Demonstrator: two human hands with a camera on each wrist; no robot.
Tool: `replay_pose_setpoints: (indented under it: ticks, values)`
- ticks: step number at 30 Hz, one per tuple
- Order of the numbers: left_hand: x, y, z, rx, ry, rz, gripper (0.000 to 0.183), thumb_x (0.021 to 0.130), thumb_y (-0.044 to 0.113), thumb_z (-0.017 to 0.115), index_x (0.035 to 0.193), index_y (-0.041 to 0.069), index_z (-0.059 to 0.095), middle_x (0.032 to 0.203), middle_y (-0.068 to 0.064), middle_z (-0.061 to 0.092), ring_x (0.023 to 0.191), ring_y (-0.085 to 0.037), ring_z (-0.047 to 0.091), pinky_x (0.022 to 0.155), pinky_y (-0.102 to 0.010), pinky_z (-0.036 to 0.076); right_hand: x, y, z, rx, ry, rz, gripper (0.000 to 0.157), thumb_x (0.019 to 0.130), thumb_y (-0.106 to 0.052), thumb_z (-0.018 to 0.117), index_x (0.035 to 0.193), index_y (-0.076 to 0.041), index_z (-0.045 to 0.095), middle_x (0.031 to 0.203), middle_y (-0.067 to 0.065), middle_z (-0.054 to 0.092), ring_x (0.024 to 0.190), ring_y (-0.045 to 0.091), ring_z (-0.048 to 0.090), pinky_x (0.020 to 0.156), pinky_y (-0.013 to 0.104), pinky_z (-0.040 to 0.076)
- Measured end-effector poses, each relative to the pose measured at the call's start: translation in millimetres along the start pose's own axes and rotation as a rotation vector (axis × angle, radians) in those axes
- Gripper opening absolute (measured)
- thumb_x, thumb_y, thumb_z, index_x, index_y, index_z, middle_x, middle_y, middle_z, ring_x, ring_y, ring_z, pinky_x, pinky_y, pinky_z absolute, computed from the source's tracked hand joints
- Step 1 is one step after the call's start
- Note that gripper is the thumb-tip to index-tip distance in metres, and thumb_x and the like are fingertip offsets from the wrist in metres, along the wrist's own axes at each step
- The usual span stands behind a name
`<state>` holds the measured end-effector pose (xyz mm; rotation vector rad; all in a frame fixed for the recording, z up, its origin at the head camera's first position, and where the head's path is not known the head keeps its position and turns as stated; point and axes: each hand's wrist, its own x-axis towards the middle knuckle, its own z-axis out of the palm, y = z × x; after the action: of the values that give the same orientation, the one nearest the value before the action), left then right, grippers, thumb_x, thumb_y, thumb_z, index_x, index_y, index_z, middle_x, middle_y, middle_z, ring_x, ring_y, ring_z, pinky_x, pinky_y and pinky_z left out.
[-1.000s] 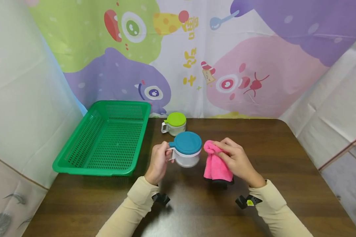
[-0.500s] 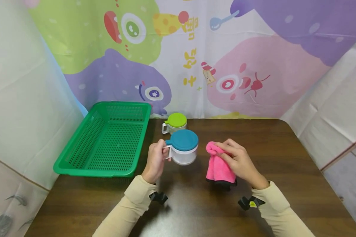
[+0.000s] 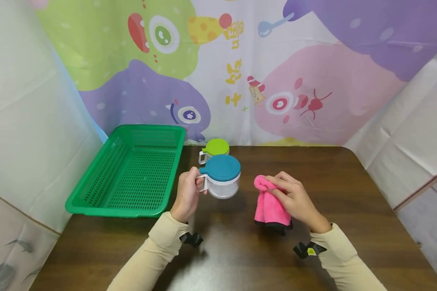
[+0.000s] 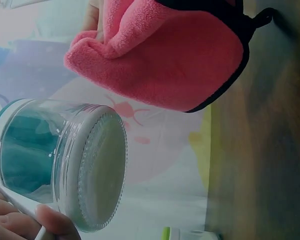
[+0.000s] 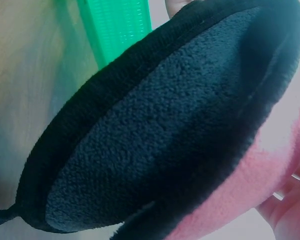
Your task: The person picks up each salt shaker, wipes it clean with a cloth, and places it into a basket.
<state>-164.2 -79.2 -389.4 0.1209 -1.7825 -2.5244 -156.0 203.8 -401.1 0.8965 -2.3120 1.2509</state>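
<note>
My left hand (image 3: 187, 192) grips the white handle of a clear seasoning jar (image 3: 223, 188) with a blue lid, held up above the table. In the left wrist view the jar (image 4: 65, 160) shows its ribbed round base, with fingers curled round the handle. A pink cloth (image 3: 273, 208) with dark edging hangs from my right hand (image 3: 293, 198), pinched between thumb and fingers. Jar and cloth are apart. From the right wrist, the cloth (image 5: 155, 125) shows its dark grey inner side and covers most of the view.
A second jar with a green lid (image 3: 217, 147) stands near the table's back edge, partly behind the blue-lidded one. To the left, a green plastic basket (image 3: 167, 178) sits on the brown wooden table (image 3: 331, 178). A printed curtain (image 3: 218, 101) hangs behind.
The left hand and blue-lidded jar have moved left and slightly farther back, now overlapping the green-lidded jar in view. The right hand and cloth have shifted slightly right.
</note>
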Motion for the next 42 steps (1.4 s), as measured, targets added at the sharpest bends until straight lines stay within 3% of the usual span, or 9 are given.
replay_pose_setpoints:
  ticks: [12,23,33,42]
  values:
    - [4.5,9.7,0.5,0.023,-0.006,0.014,0.035,0.086,0.010,0.036,0.051,0.011,0.035,0.047,0.004,0.029,0.046,-0.013,0.028,0.048,-0.026,0.037,-2.0,0.2,-3.6,-0.011,-0.010,-0.012,0.035,0.080,0.011,0.066,0.114,0.004,0.068,0.088,0.007,0.061,0.075,0.008,0.050,0.059,0.017,0.042]
    - [13.9,24.0,-2.2,-0.013,0.019,0.038,0.035,0.083,0.009,0.037,0.048,0.014,0.033,0.045,0.007,0.027,0.043,-0.009,0.025,0.046,-0.024,0.037,-2.9,2.1,-5.5,-0.007,-0.004,-0.015,0.035,0.080,0.011,0.066,0.115,0.002,0.068,0.087,0.004,0.060,0.072,0.006,0.048,0.057,0.016,0.039]
    - [18.3,35.0,-10.3,0.016,0.009,0.082,0.036,0.085,0.009,0.036,0.050,0.014,0.032,0.046,0.007,0.026,0.044,-0.011,0.025,0.047,-0.026,0.037,-4.4,2.2,-6.0,-0.011,0.012,-0.036,0.035,0.078,0.014,0.066,0.112,0.006,0.068,0.087,0.009,0.060,0.073,0.008,0.049,0.058,0.016,0.039]
    - [28.9,47.8,-18.7,-0.004,0.010,0.095,0.037,0.086,0.008,0.035,0.050,0.015,0.030,0.046,0.008,0.025,0.043,-0.010,0.025,0.047,-0.026,0.036,-6.6,2.4,-8.4,-0.007,-0.003,-0.002,0.036,0.080,0.011,0.066,0.115,0.003,0.068,0.088,0.005,0.061,0.071,0.005,0.047,0.054,0.016,0.039]
